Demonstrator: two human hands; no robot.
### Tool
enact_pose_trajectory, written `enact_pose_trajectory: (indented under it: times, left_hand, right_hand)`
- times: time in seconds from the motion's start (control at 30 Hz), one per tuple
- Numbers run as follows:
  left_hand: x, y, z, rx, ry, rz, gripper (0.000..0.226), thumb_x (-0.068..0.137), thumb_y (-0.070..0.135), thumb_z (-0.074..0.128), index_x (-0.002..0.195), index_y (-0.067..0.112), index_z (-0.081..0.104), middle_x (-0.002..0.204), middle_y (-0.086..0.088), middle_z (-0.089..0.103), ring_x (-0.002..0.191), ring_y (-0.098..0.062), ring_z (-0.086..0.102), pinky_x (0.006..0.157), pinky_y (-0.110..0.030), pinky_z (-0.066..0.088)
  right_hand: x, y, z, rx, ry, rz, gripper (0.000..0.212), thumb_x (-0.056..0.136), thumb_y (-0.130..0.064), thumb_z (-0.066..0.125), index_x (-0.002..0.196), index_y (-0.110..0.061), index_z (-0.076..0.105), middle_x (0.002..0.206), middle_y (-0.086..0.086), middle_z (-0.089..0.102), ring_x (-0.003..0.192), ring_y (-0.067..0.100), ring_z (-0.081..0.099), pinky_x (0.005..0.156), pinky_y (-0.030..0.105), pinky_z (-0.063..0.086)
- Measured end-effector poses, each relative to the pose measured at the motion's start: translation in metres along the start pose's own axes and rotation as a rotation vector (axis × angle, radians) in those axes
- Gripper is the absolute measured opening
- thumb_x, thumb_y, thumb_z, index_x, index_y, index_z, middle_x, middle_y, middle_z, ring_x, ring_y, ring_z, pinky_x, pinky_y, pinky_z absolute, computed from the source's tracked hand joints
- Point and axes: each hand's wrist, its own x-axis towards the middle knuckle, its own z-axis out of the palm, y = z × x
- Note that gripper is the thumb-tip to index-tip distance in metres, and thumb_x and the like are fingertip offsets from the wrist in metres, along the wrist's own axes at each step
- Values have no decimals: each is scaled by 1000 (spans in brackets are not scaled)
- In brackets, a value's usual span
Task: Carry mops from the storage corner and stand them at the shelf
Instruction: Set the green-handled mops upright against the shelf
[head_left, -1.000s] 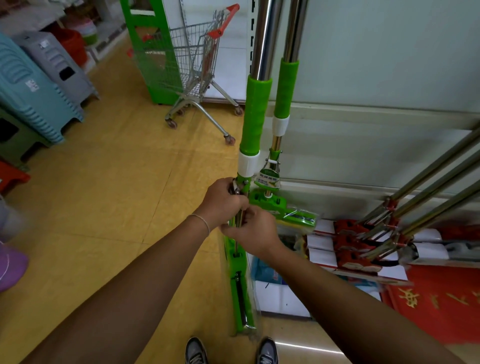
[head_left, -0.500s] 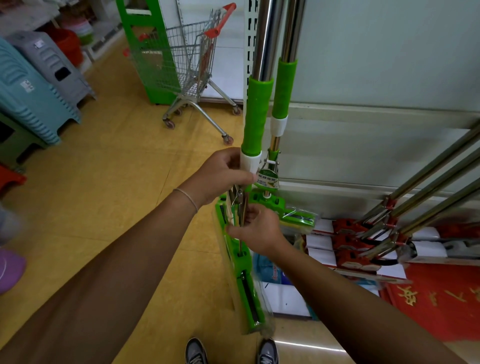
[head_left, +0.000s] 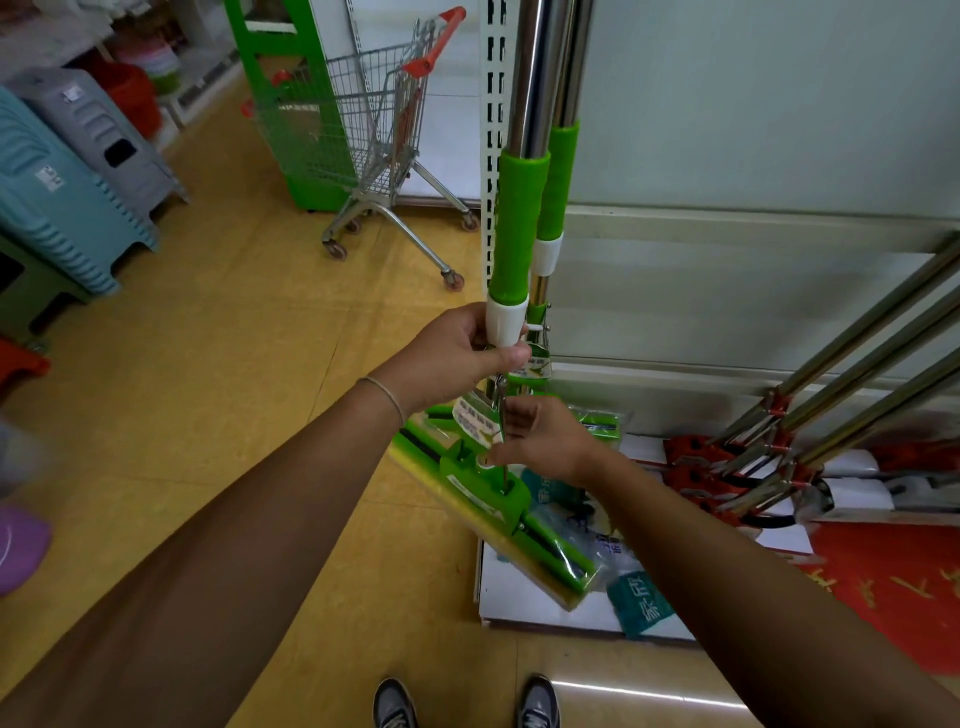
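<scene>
A person's left hand (head_left: 457, 353) gripped the upright mop (head_left: 514, 228) at its white collar, pole rising straight ahead; the right hand (head_left: 540, 441), lower and nearer, pinched the thin rod above the head (head_left: 498, 499), beside the shelf (head_left: 727, 291).

Floor (head_left: 218, 364): yellow-tan tiles with thin seams, a streak of glare near the bottom edge.
Wall panel (head_left: 753, 104): pale grey-white, with a perforated white upright (head_left: 493, 130) along its left edge.
Green rack (head_left: 291, 119): stands at the back, beside a wire shopping cart (head_left: 384, 156) with a red handle.
Plastic stools (head_left: 67, 182): blue and grey stacks along the left.
Red mat (head_left: 893, 597): lower right, gold characters, possibly paper.
Light: soft and even.
</scene>
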Motion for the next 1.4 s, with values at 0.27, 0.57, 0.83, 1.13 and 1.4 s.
enact_pose_trajectory:
  times: [0.27,0.57,0.83,1.13,1.4]
  left_hand:
    - [11,5,21,336,262,61,30,84,35,74,108,19,65,96,2,71,85,-9,64,73,-20,48]
    - [26,6,33,414,389,75,29,84,36,73,101,16,62,78,8,59,66,-2,53,53,-7,31]
    - [35,1,38,443,480,99,36,85,35,72,107,8,63,97,-9,71,86,-23,67,66,-22,43]
    - [42,3,37,397,419,87,37,86,36,70,112,10,62,101,-7,71,92,-22,67,74,-26,50]
    - [45,25,28,556,336,151,43,94,50,52,117,13,51,100,-7,69,88,-25,66,67,-32,49]
  right_hand:
    - [18,-4,-17,-27,19,68,47,40,-14,73,86,-4,66,81,23,64,75,23,58,67,34,43]
    - [28,-10,-28,-21,95,128,62,47,-2,54,107,9,63,89,17,59,74,23,51,60,28,35]
    - [36,-14,-35,66,135,136,32,74,22,45,89,1,64,80,16,61,77,25,54,63,27,40]
    - [30,-11,-25,-38,174,-21,53,84,1,63,132,-14,50,116,10,64,83,15,59,68,26,48]
    - [28,-12,-9,-225,549,-132,65,77,-50,75,128,-21,48,115,-9,64,103,14,63,83,38,57]
